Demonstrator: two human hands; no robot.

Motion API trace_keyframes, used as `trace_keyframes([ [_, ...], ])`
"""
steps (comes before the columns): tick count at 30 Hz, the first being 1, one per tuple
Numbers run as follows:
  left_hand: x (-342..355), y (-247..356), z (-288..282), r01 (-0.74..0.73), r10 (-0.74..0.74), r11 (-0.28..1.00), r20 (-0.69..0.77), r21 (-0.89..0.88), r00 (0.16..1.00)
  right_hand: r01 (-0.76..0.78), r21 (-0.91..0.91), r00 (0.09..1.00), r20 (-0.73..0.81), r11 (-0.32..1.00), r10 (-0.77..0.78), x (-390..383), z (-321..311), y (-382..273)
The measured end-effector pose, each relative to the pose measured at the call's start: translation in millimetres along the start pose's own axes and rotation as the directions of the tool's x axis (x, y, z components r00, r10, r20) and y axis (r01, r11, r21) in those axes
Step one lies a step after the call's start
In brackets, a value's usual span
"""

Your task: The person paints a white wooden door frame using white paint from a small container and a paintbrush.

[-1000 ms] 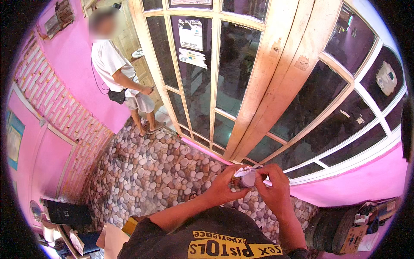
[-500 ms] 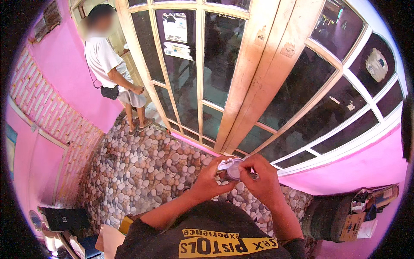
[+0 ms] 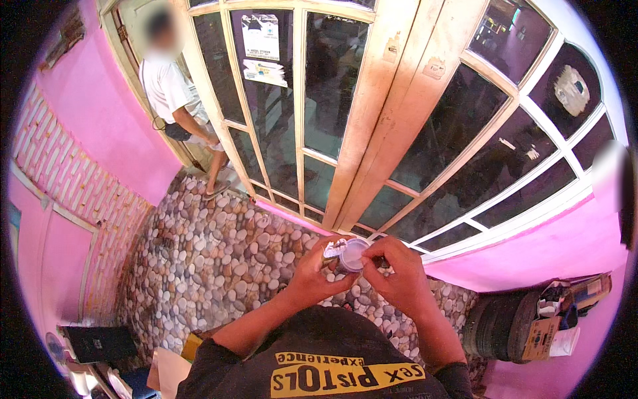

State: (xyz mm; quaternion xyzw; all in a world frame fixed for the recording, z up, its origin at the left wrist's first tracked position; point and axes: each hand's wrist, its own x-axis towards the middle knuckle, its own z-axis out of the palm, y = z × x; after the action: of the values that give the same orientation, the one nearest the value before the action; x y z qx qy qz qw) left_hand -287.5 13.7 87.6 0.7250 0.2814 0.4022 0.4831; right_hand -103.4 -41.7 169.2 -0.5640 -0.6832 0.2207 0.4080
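- My left hand [image 3: 318, 276] and right hand [image 3: 399, 272] meet at chest height, just above the dark shirt [image 3: 319, 362].
- Between them sits a small round container [image 3: 349, 255] with a pale top, its opening or lid facing me.
- The left hand is wrapped round its side; the right hand's fingers are pinched on its far right rim.
- It looks light and stiff, likely smooth plastic, so I judge it could slip. Best hold is round the body, with fingertips working the rim.
- Nothing stands between hands and container.
- Below lies a pebble-patterned floor [image 3: 219, 259]; far ahead, a wooden glazed door [image 3: 312, 113].
- Far left, another person [image 3: 176, 100] in a white shirt stands in a doorway, well apart.
- Near right, a cluttered cardboard box [image 3: 551, 326] rests against the pink wall [image 3: 551, 246].
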Motion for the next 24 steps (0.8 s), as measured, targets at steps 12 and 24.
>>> trace_keyframes([
  [12,-15,-9,-28,0.058,-0.07,0.988,-0.079,-0.144,0.994,-0.024,-0.038,0.997,0.072,0.999,0.026,17,29,-17],
  [24,-44,-55,-127,0.02,-0.032,0.998,-0.213,-0.055,0.977,0.056,-0.04,0.979,0.198,0.998,-0.047,80,127,-53],
])
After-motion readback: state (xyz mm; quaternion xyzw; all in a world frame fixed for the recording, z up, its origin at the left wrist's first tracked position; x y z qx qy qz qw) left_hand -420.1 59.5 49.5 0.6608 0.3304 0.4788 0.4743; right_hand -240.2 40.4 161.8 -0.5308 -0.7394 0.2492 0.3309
